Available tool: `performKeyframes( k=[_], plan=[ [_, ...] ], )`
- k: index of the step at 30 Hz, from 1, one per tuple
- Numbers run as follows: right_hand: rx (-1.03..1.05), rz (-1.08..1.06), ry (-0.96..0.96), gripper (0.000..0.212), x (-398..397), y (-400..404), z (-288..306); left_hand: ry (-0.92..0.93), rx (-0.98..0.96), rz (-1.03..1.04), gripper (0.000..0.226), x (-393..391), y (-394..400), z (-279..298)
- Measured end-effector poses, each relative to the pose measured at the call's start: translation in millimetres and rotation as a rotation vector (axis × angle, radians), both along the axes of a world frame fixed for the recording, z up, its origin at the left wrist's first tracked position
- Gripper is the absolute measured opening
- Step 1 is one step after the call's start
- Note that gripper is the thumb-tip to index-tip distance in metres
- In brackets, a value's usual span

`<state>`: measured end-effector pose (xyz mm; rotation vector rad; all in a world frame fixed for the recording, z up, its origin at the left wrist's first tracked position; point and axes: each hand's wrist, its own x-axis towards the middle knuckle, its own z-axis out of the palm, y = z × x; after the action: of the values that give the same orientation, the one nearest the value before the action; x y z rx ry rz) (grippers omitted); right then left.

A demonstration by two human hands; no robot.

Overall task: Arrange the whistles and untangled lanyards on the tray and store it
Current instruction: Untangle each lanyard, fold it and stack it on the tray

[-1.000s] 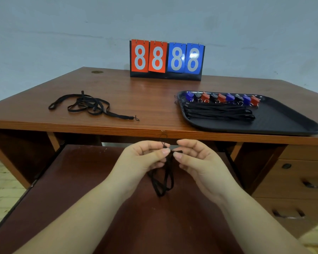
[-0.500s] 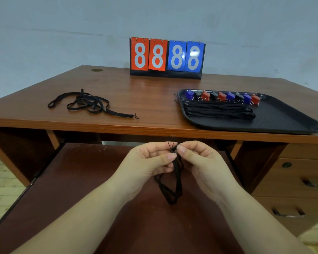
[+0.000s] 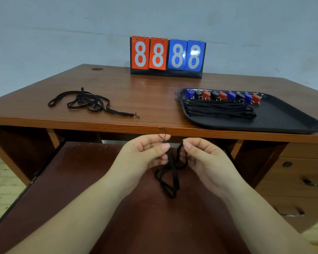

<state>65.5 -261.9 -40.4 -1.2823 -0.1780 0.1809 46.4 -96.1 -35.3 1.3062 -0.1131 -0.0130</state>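
Note:
Both hands hold one black lanyard [image 3: 170, 177] below the desk's front edge. My left hand [image 3: 141, 155] pinches its end with the thin cord loop, and my right hand [image 3: 202, 158] pinches a strand beside it; the folded loops hang down between them. On the desk at the right lies a black tray [image 3: 286, 116] with a row of blue, red and black whistles [image 3: 223, 95] along its far edge and straightened lanyards [image 3: 218, 110] laid in front of them. A tangled bunch of black lanyards [image 3: 88, 103] rests on the desk's left side.
A flip scoreboard [image 3: 166, 55] showing 8888 stands at the back of the wooden desk [image 3: 145, 94]. A pulled-out keyboard shelf [image 3: 84, 189] lies under my hands. Drawers [image 3: 301, 176] sit at the lower right.
My hands have drawn slightly apart, spreading the lanyard's strands; the hanging loops dropped a little lower. The tray and the tangled bunch have not moved.

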Motion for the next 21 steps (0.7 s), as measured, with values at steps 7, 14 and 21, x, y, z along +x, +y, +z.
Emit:
performKeyframes(
  k=[7,14,21],
  plan=[
    [-0.028,0.054,-0.031,0.024,-6.4,5.9,-1.4,-0.029,0.053,-0.067,0.03,-4.1,-2.6,-1.1],
    [-0.018,0.052,-0.009,0.025,-8.4,8.1,-1.8,-0.053,0.089,-0.114,0.026,-3.8,-2.7,-2.3],
    [-0.133,0.088,-0.037,0.033,-7.7,9.3,-3.9,-0.073,0.113,-0.038,0.013,-0.7,-2.2,-5.5]
  ],
)
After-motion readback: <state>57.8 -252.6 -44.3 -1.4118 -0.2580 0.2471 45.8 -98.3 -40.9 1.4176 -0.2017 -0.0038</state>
